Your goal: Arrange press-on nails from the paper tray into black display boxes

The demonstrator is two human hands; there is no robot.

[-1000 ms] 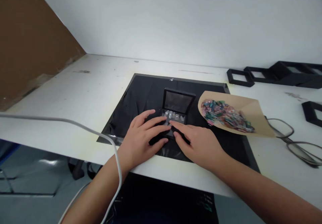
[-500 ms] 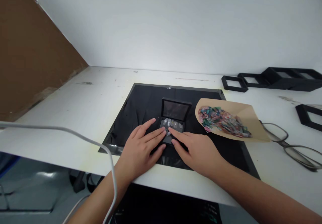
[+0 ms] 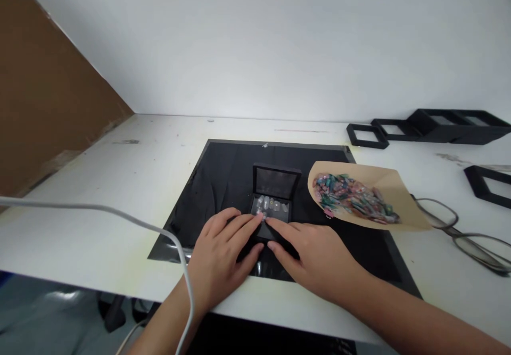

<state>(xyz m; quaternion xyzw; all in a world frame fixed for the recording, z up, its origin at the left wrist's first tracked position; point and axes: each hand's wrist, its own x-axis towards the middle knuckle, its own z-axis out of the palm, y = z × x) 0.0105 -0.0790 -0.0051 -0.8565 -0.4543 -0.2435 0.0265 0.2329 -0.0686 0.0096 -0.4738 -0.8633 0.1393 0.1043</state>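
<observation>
A small black case (image 3: 271, 230) with its windowed lid (image 3: 276, 182) raised lies in front of me. Inside, a row of pale, glossy press-on nails (image 3: 275, 205) runs along the back. My left hand (image 3: 223, 248) reaches in from the left, fingers stretched out, its index fingertip at a small pale piece (image 3: 263, 215) below the row. From the right, my right hand (image 3: 315, 251) touches about the same spot with its index finger. Both thumbs rest at the case's front edge. Neither hand is closed round anything; the fingertips partly hide the piece.
The case lies on a black mat (image 3: 231, 168) on a white table (image 3: 120, 184). Right of it, a tan paper tray (image 3: 407, 211) holds many colourful, shiny small pieces. Glasses (image 3: 455, 232) and black frames (image 3: 367, 135) lie farther right. A white cable (image 3: 120, 212) crosses my left forearm.
The view has shifted slightly, so the case and mat appear lower. My left fingers have drawn closer together and lower over the case. Both index fingertips stay near the small piece.
</observation>
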